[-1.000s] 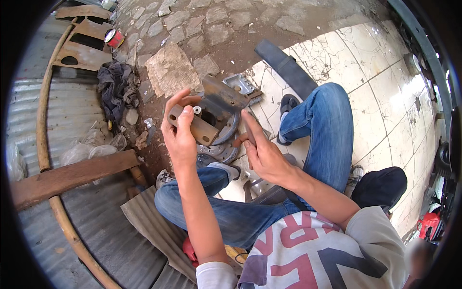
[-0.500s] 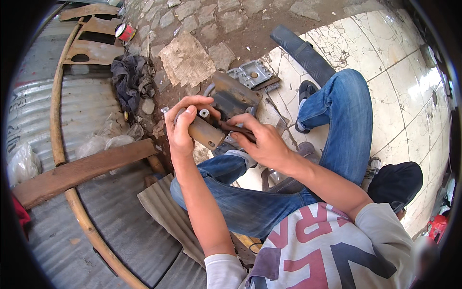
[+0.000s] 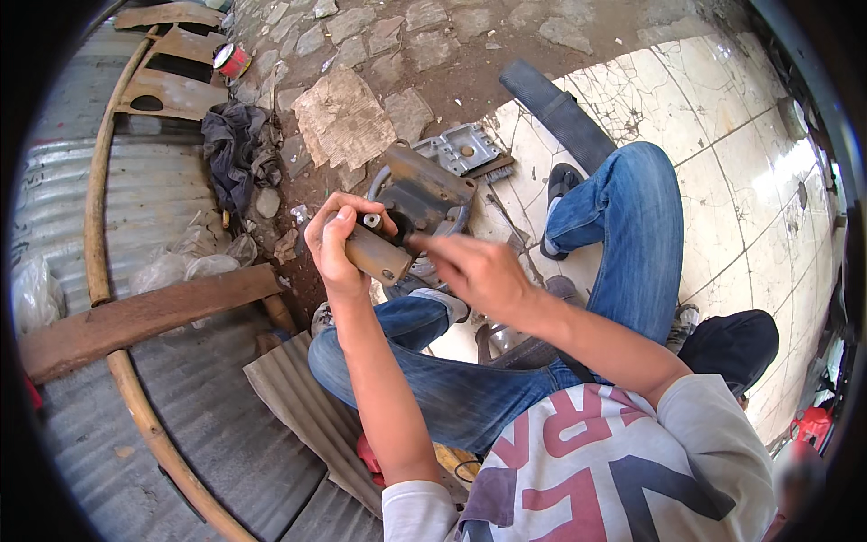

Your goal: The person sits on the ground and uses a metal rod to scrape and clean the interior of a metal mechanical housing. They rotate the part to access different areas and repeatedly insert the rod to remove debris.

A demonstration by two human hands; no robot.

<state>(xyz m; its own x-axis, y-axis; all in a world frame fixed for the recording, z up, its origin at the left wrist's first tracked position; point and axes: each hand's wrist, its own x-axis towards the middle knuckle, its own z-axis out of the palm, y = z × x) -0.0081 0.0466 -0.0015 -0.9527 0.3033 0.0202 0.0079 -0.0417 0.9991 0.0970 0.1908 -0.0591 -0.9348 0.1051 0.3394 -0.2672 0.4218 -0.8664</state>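
Observation:
My left hand (image 3: 336, 248) is closed around a worn brown-grey metal bracket (image 3: 377, 256), thumb on top. A bolt hole shows near its end, and a small metal sleeve sticks up beside the fingers. Just beyond is a dark rusty metal piece with a tan plate (image 3: 429, 176); I cannot tell whether it is joined to the bracket. My right hand (image 3: 488, 278) is closed, its fingers smeared by motion, with the tip of a thin dark-brown piece (image 3: 417, 241) showing at the fingertips against the bracket's inner side.
A silver metal casting (image 3: 465, 149) and a brush (image 3: 495, 169) lie beyond my hands. A flat cardboard piece (image 3: 348, 116) and a dark cloth (image 3: 237, 149) are farther left. A wooden plank (image 3: 149, 325) crosses corrugated sheets. A black cap (image 3: 730, 350) sits by my right thigh.
My right hand has shifted slightly down and blurred, hiding most of the brown piece it pinches. My left hand keeps its hold on the bracket. The whole view has shifted slightly.

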